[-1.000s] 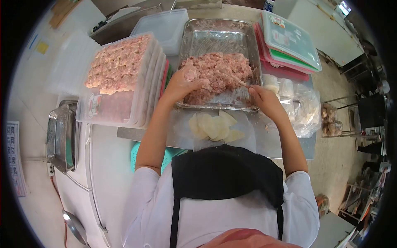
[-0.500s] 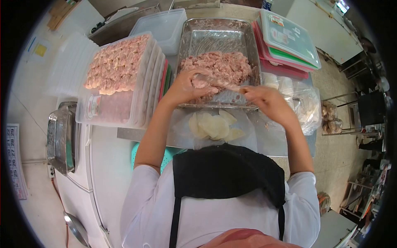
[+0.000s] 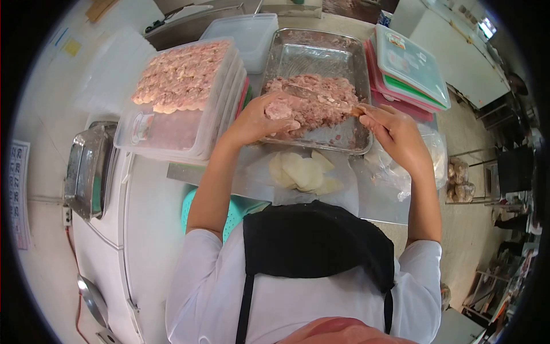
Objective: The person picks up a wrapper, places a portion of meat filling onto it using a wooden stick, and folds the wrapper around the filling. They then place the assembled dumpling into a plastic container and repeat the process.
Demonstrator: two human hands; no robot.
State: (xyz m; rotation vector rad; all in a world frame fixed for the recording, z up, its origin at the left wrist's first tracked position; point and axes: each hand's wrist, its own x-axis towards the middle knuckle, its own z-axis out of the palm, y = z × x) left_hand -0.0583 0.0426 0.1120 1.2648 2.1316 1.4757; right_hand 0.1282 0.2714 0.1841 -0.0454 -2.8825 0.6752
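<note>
My left hand [image 3: 256, 121] is curled around a small dumpling [image 3: 278, 110] filled with pink minced meat, over the near left edge of the metal tray. Most of the wrapper is hidden by the fingers. My right hand [image 3: 398, 133] grips the handle end of a flat spatula [image 3: 344, 105], whose meat-smeared blade points left across the mince. Minced meat [image 3: 326, 86] is heaped in the near part of the steel tray [image 3: 368, 86]. Just in front of the tray, pale round wrappers [image 3: 306, 172] lie overlapping on a sheet.
To the left, stacked clear containers [image 3: 166, 129] hold rows of dumplings, with an empty-looking plastic box [image 3: 240, 37] behind. Lidded containers [image 3: 409, 60] are stacked at right, above a plastic bag [image 3: 427, 152]. A turquoise perforated basket [image 3: 232, 213] sits below the counter edge.
The spatula has moved off the dumpling in my left hand to lie over the mince, and my right hand has shifted right. The whole view has shifted slightly.
</note>
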